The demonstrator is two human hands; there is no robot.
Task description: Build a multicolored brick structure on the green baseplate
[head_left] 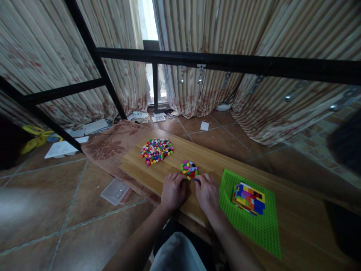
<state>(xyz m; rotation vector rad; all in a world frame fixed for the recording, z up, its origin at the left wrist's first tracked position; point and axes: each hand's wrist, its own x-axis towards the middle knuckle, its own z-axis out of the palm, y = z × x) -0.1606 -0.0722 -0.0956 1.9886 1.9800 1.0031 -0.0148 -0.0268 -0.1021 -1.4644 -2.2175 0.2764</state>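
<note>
A multicoloured block of toy building bricks is sitting on the green studded baseplate, toward the right of the wooden table. Its bricks are lying packed closely together, with blue, yellow, orange, red, purple and black showing on top, so a good part of the building looks done. The baseplate around it is showing bare studs.

Plenty of bricks are lying unattached: a large pile of loose bricks is spreading over the far left of the table, and a smaller pile of loose bricks is lying just beyond the hands. Neither is joined to the block, though how many of them belong in it is impossible to judge.

The right hand is pinching what looks like a small blue brick between its fingertips — apart from the block and near the smaller pile. The left hand is resting with curled fingers at the near edge of that pile — whether it is gripping a brick, I cannot tell.
</note>
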